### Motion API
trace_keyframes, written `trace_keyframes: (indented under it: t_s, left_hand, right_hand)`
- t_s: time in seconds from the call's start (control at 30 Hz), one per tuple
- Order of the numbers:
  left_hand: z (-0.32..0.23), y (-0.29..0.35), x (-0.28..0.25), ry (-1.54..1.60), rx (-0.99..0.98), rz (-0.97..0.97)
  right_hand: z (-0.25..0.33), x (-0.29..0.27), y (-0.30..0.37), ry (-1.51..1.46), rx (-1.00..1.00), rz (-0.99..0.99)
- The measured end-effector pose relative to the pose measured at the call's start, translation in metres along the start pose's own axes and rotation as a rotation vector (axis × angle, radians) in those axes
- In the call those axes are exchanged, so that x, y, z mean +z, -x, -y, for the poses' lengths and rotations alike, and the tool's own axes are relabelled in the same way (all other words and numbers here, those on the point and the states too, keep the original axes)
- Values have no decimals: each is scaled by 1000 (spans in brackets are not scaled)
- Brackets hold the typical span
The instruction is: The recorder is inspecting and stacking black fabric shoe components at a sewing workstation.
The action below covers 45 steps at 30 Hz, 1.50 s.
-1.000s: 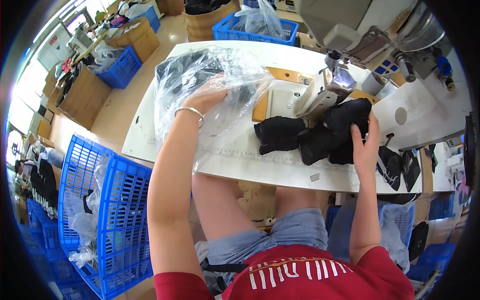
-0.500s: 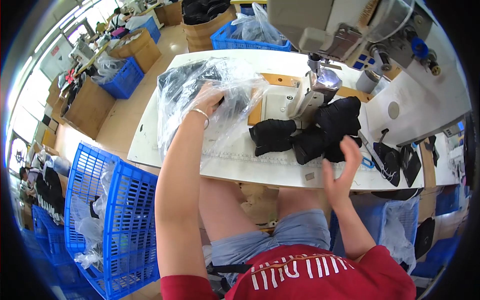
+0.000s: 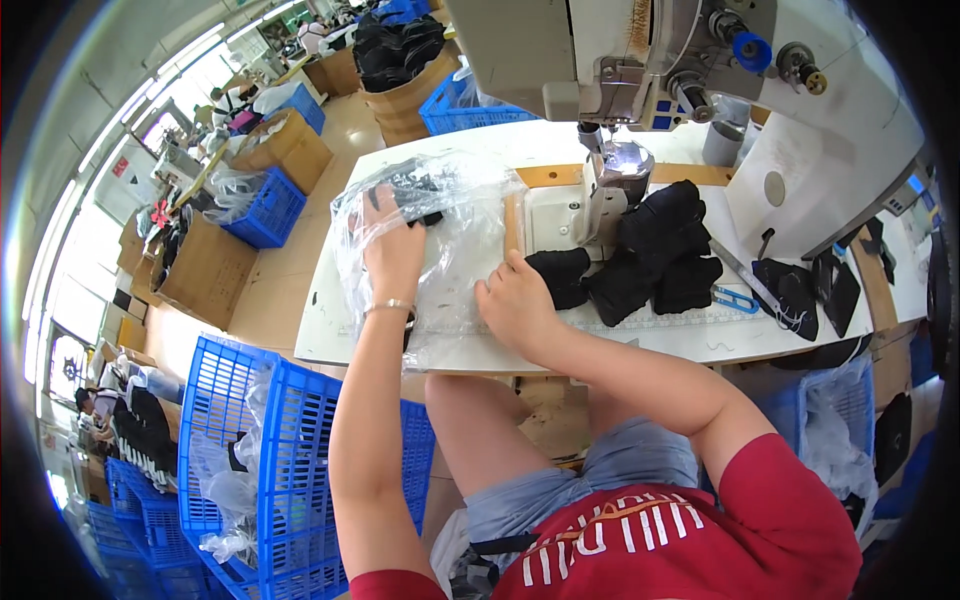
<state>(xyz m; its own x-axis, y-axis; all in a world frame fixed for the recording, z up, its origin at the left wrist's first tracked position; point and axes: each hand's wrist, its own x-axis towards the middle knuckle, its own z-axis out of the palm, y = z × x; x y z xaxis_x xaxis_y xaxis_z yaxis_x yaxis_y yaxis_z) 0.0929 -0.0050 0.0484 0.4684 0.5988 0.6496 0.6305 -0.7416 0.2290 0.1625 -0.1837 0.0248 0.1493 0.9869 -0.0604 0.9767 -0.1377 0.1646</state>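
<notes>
left hand, fingers half bent, is at the clear bag on the white table; right hand curls by its edge. whether either grips anything, i cannot tell. slack film might snag a finger and tear, or a quick right-hand sweep scatter the black bundles nearby.

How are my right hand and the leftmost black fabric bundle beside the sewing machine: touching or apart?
Cannot tell. The head view shows the right hand overlapping the edge of the black fabric bundle, but neither contact nor gap is plain.
</notes>
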Motion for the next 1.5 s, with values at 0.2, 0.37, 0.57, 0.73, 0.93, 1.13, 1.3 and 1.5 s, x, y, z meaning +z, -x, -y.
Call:
trace_keyframes:
  t_s: [0.2, 0.37, 0.57, 0.73, 0.93, 1.13, 1.3, 1.5]
  left_hand:
    - [-55, 91, -70, 302, 125, -1]
    - [-99, 169, -85, 961, -196, -142]
    - [-134, 229, -76, 1554, -814, 207]
    - [-120, 233, -74, 1031, -131, 337]
    - [-131, 210, -62, 977, -73, 285]
    - [-132, 195, -59, 737, -14, 409]
    - [-150, 186, -55, 605, 74, 318]
    - [-147, 186, -44, 675, 40, 302]
  right_hand:
    - [-12, 19, 35, -138, -7, -779]
    - [-6, 2, 119, -942, 17, -663]
    - [-18, 23, 161, -1270, 147, -663]
    - [-48, 35, 176, -1667, 235, -403]
    - [-46, 49, 169, -1512, 256, -447]
    - [-62, 48, 166, -778, 204, -519]
    - [-73, 55, 173, -1037, 163, -427]
    - [-75, 54, 168, -1184, 143, -525]
